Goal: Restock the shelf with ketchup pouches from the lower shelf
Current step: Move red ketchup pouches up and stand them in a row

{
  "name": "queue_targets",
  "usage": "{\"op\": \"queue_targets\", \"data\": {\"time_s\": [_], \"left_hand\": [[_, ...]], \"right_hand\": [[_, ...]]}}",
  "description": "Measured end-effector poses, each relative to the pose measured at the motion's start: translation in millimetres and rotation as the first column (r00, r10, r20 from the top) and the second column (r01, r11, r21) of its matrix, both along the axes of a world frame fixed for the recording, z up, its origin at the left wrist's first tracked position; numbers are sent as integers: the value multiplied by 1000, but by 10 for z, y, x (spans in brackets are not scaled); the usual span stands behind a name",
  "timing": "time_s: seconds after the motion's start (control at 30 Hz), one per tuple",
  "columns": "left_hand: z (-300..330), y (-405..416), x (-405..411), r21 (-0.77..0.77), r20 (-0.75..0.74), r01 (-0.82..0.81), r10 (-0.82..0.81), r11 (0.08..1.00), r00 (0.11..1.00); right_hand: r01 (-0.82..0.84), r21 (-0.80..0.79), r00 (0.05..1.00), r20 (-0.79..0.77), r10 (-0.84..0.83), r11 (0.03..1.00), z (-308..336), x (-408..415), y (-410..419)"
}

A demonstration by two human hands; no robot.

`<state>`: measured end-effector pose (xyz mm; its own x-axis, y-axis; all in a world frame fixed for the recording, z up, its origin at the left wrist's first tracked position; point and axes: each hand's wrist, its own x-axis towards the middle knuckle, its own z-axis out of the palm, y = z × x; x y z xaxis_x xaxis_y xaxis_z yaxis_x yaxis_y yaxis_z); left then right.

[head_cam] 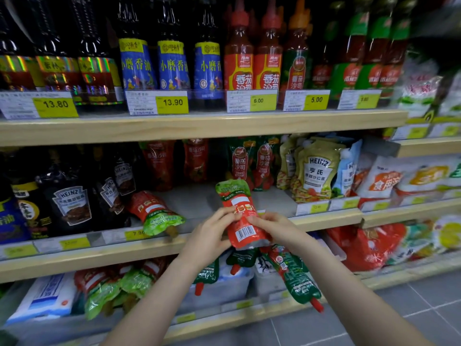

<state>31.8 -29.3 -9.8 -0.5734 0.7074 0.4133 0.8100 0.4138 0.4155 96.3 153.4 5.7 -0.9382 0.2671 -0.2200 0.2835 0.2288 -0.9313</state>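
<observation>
Behind your hands the middle shelf [311, 219] has a bare gap, and the ketchup pouch [240, 216], long axis upright, sits just before it, left hand [212, 233] and right hand [270, 227] both closed on its lower half.

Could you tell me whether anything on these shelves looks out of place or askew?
Yes. On the middle shelf a red ketchup pouch lies toppled on its side, its green end poking past the front edge, while the pouches behind stand upright. On the lower shelf, a green pouch hangs spout-down over the edge.
</observation>
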Motion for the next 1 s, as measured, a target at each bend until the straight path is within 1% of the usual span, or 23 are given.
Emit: {"op": "queue_targets", "data": {"time_s": [0.07, 0.1, 0.13, 0.17, 0.2, 0.23, 0.27, 0.3, 0.33, 0.43, 0.5, 0.57, 0.67, 0.73, 0.77, 0.8, 0.87, 0.93, 0.97, 1.0], "left_hand": [[28, -12, -12, 5, 91, 11, -11, 1000, 996], [65, -18, -19, -13, 151, 6, -4, 1000, 989], [105, -11, -22, -30, 236, 11, -3, 999, 972], [143, 9, -12, -16, 353, 34, -26, 999, 935], [177, 46, 17, 43, 474, 70, -82, 997, 877], [197, 97, 59, 130, 565, 92, -149, 987, 811], [202, 154, 100, 213, 615, 81, -198, 974, 763], [194, 211, 137, 262, 636, 52, -213, 964, 741], [179, 258, 162, 280, 643, 28, -209, 960, 737], [147, 329, 174, 269, 580, 3, -165, 963, 798], [148, 365, 189, 257, 559, -10, -140, 966, 817], [155, 413, 194, 274, 558, -41, -124, 961, 820], [168, 415, 157, 367, 621, -66, -192, 928, 760], [173, 363, 119, 422, 677, -64, -267, 904, 686], [166, 327, 103, 441, 700, -66, -296, 895, 650], [162, 300, 92, 457, 719, -77, -317, 886, 619], [156, 269, 78, 497, 736, -123, -343, 859, 584], [161, 259, 73, 521, 732, -188, -323, 833, 600], [162, 258, 62, 507, 710, -200, -276, 838, 647], [171, 264, 55, 469, 667, -200, -197, 860, 718]], "right_hand": [[-25, -151, 1000, -11, 23, 988, -18, 26, 22], [-19, -182, 1000, -27, 15, 983, -24, 40, 34], [-16, -178, 999, -48, 7, 984, -35, 45, 49], [-15, -159, 997, -76, 3, 987, -33, 52, 58], [-18, -139, 993, -121, 2, 990, -33, 53, 71], [-27, -142, 985, -172, 3, 990, -20, 59, 76], [-47, -158, 975, -221, 11, 986, -20, 57, 83], [-73, -177, 966, -256, 26, 981, -6, 63, 78], [-97, -187, 960, -277, 42, 978, 7, 69, 80], [-140, -240, 947, -316, 59, 961, 38, 131, 115], [-159, -286, 937, -344, 54, 945, 46, 170, 168], [-160, -258, 926, -374, 55, 953, 46, 173, 190], [-68, -176, 908, -418, -12, 982, 14, 101, 177], [-2, -189, 916, -393, -74, 982, 7, 43, 167], [-12, -207, 925, -374, -67, 978, 15, 27, 158], [-59, -229, 931, -364, -29, 972, 28, 10, 151], [-151, -269, 922, -386, 37, 951, 75, -21, 114], [-145, -255, 900, -436, 20, 956, 126, -59, 50], [-120, -236, 890, -457, -1, 964, 141, -87, 10], [-95, -213, 881, -473, -18, 972, 147, -117, -31]]}}
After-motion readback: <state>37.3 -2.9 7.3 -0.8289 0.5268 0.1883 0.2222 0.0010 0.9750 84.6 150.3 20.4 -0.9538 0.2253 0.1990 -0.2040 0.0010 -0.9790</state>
